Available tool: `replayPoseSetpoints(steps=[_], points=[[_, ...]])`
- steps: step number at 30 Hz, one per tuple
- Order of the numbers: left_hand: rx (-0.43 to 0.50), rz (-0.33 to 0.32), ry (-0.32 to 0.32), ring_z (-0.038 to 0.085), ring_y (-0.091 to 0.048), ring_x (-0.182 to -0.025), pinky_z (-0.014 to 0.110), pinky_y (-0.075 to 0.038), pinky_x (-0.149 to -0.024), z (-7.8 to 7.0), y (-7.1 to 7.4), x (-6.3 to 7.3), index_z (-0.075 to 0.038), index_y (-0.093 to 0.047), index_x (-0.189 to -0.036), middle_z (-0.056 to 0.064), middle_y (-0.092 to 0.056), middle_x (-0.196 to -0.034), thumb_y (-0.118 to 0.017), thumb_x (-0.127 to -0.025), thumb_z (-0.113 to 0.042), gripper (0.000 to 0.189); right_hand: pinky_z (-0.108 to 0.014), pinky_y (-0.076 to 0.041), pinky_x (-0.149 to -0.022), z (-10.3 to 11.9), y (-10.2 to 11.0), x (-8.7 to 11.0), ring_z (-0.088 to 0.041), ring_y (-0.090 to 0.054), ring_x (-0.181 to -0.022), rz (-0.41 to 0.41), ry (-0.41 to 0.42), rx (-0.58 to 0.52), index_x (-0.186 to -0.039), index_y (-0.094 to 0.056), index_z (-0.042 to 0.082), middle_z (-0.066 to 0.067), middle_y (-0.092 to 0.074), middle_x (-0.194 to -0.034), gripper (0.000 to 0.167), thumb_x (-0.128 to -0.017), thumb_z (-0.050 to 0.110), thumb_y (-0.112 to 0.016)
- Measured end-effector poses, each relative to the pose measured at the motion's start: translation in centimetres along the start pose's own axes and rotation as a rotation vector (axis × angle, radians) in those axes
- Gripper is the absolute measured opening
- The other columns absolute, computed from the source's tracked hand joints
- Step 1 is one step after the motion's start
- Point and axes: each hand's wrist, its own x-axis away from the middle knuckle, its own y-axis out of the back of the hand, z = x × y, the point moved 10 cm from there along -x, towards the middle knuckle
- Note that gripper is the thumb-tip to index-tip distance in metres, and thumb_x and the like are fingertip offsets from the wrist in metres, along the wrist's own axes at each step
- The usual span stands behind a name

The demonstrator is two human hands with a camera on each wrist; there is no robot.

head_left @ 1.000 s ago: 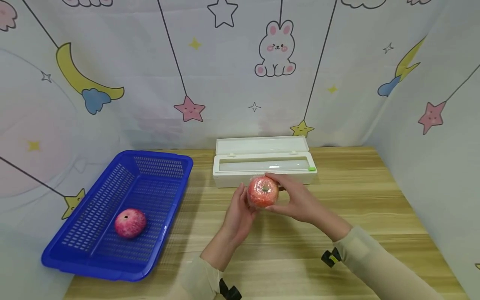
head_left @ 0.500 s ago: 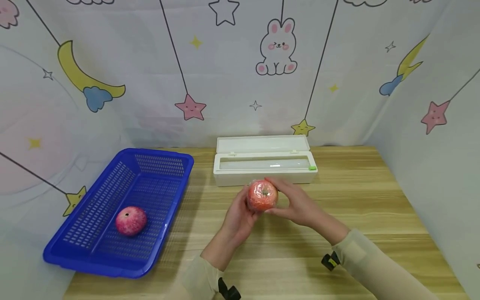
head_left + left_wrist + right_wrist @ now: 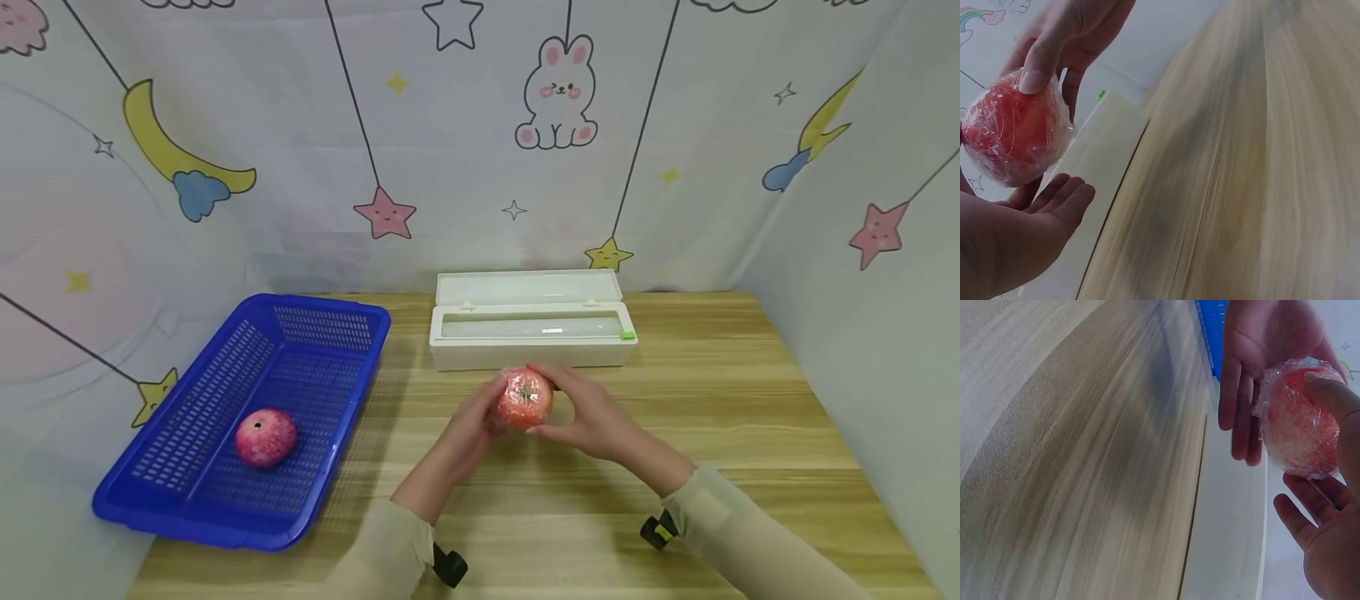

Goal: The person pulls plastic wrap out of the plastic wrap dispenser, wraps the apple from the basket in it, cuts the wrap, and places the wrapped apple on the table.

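Note:
A red apple wrapped in cling film is held up between both hands, in front of the white box. My right hand grips it with the thumb on one side and fingers on the other; the right wrist view shows that thumb pressing the film-covered apple. My left hand supports the apple from the left. In the right wrist view the left hand's fingers extend straight past the fruit. Crinkled film also shows around the apple in the left wrist view.
A white cling film dispenser box stands at the back with its lid raised, a roll inside and a green slider at right. To the left, a blue plastic basket contains a mottled pink-red fruit. Patterned cloth walls border the wooden table.
Both hands have drawn the wrapped apple slightly toward me, away from the dispenser box. The left hand has turned, so less of its palm shows. The basket and its fruit stay put.

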Motion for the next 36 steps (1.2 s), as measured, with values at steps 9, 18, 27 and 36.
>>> replayPoseSetpoints(steps=[9,18,27,36], points=[[-0.289,-0.149,-0.137,0.024,-0.064,-0.125,0.046,-0.053,-0.11,-1.9,2.3,1.0,-0.006,-0.066,-0.139,0.012,-0.068,-0.137,-0.064,-0.107,-0.047,0.052,-0.053,-0.057,-0.105,0.2,-0.8,-0.2,-0.027,-0.062,-0.131,0.006,0.001,0.008,-0.156,-0.053,0.012,-0.006,-0.063,-0.147,0.088,-0.081,0.026,-0.096],[-0.302,-0.138,-0.162,0.029,-0.065,-0.127,0.049,-0.052,-0.112,-2.2,2.3,1.6,0.001,-0.062,-0.145,0.019,-0.065,-0.141,-0.056,-0.111,-0.042,0.055,-0.053,-0.056,-0.106,0.7,-1.6,-0.6,-0.029,-0.062,-0.133,0.01,0.036,0.011,-0.156,-0.052,0.008,-0.008,-0.063,-0.148,0.088,-0.081,0.028,-0.096],[-0.422,-0.248,-0.204,0.033,-0.063,-0.133,0.049,-0.051,-0.113,-2.9,5.0,3.1,-0.001,-0.062,-0.146,0.018,-0.065,-0.144,-0.061,-0.109,-0.041,0.054,-0.05,-0.058,-0.104,1.4,-3.7,-1.6,-0.028,-0.065,-0.128,0.028,0.062,-0.019,-0.155,-0.053,0.006,-0.011,-0.064,-0.146,0.087,-0.082,0.026,-0.096],[-0.597,-0.456,-0.455,0.035,-0.055,-0.143,0.044,-0.046,-0.118,-4.8,8.2,8.0,0.002,-0.056,-0.151,0.02,-0.06,-0.152,-0.073,-0.103,-0.019,0.055,-0.044,-0.057,-0.105,2.0,-7.8,-4.8,-0.026,-0.065,-0.128,0.097,0.046,-0.05,-0.157,-0.05,0.005,-0.011,-0.063,-0.147,0.088,-0.085,0.029,-0.094]])
